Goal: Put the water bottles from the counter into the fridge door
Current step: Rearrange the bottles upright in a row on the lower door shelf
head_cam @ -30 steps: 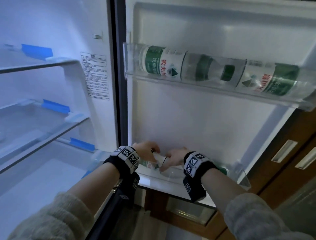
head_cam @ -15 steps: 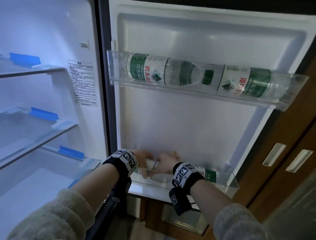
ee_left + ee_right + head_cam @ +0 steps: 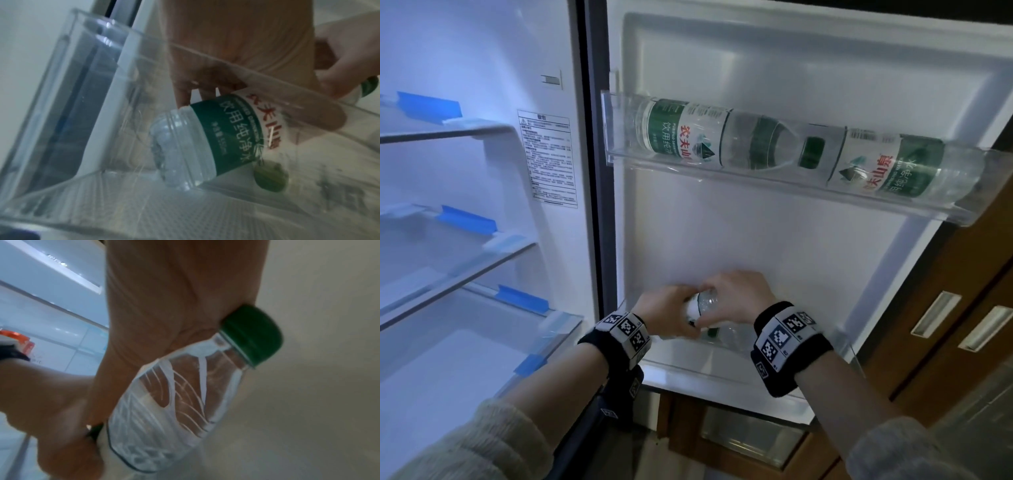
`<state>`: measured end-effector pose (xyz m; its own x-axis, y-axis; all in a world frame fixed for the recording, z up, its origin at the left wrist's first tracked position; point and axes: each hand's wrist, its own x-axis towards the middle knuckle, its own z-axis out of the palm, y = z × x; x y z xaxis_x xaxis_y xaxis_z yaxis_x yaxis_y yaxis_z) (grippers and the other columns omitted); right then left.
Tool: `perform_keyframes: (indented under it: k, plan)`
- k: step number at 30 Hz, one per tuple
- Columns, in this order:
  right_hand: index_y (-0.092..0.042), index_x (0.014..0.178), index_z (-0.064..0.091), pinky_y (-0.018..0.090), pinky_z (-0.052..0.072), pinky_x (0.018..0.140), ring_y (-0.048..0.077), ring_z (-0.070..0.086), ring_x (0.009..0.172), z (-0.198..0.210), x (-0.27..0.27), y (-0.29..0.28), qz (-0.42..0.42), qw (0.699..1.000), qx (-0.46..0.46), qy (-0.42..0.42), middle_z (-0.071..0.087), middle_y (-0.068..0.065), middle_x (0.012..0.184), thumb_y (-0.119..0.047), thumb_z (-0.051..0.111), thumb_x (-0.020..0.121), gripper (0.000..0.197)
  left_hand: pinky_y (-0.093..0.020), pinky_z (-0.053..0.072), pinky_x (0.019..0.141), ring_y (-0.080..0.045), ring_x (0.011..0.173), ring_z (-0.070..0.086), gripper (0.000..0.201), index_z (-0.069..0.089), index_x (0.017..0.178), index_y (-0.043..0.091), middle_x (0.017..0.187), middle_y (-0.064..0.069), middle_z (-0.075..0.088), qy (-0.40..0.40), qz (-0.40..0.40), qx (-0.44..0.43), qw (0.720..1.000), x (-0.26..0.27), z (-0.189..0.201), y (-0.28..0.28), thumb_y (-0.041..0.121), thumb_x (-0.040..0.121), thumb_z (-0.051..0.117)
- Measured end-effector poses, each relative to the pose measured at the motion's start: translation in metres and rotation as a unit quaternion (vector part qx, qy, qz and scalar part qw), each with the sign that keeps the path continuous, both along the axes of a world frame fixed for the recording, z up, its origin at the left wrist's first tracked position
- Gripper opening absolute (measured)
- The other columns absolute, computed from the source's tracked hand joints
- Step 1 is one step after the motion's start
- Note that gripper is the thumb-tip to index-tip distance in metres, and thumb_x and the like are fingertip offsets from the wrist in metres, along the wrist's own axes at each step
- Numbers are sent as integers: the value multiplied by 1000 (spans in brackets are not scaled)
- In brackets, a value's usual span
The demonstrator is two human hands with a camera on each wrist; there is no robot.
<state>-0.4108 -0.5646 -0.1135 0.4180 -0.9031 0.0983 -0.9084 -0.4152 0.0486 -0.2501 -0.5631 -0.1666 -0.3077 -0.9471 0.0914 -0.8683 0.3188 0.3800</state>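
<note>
A clear water bottle (image 3: 704,301) with a green label sits tilted in the lower door bin (image 3: 705,368). In the left wrist view the bottle (image 3: 216,142) has its base low in the clear bin's corner. My left hand (image 3: 671,313) grips its labelled body, fingers (image 3: 195,91) curled over the top. My right hand (image 3: 732,301) holds the shoulder, just below the green cap (image 3: 251,335). Two more bottles (image 3: 688,135) (image 3: 887,168) lie on their sides in the upper door bin (image 3: 722,176).
Part of another bottle (image 3: 732,335) shows in the lower bin under my right wrist. The fridge interior with glass shelves (image 3: 465,260) is on the left. Brown cabinet drawers (image 3: 935,311) stand right of the door.
Both hands stay on the bottle at the lower bin. They have risen slightly, and the bottle now shows between them.
</note>
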Motion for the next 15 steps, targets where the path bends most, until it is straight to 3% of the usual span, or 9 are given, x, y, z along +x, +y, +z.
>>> perform_keyframes:
  k: [3, 7, 11, 13, 15]
  plan:
    - [-29, 102, 70, 32, 46, 84, 21, 64, 95, -3, -3, -4, 31, 993, -102, -50, 71, -7, 97, -70, 74, 53, 64, -26, 54, 65, -11, 76, 63, 51, 60, 106, 34, 88, 15, 65, 69, 18, -1, 997, 4, -2, 1, 48, 59, 72]
    - [-18, 105, 67, 36, 47, 81, 23, 62, 97, -6, -9, -4, 83, 936, -221, -261, 67, -1, 105, -51, 71, 67, 51, -32, 56, 79, -12, 87, 65, 57, 58, 115, 27, 99, 8, 69, 190, 30, 18, 981, 13, -3, 0, 34, 62, 79]
    - [-19, 121, 55, 24, 46, 85, 10, 54, 98, -1, -5, 5, 37, 893, -93, -439, 52, -8, 116, -45, 73, 74, 56, -33, 55, 84, -11, 92, 66, 59, 54, 119, 24, 101, 5, 70, 286, 31, 59, 956, 17, -4, 1, 21, 66, 80]
    - [-22, 119, 56, 27, 50, 84, 9, 59, 92, -1, 2, 7, 5, 880, -10, -475, 56, -11, 112, -41, 71, 82, 44, -36, 55, 86, -13, 94, 66, 57, 55, 118, 24, 101, 3, 70, 312, 33, 76, 946, 18, -4, -1, 17, 66, 79]
    - [-20, 115, 60, 33, 51, 92, 9, 61, 96, -4, 10, 6, -16, 868, 45, -494, 63, -9, 112, -38, 67, 88, 34, -37, 54, 89, -13, 95, 66, 55, 56, 116, 23, 102, 2, 70, 332, 33, 95, 938, 19, -5, -2, 13, 66, 78]
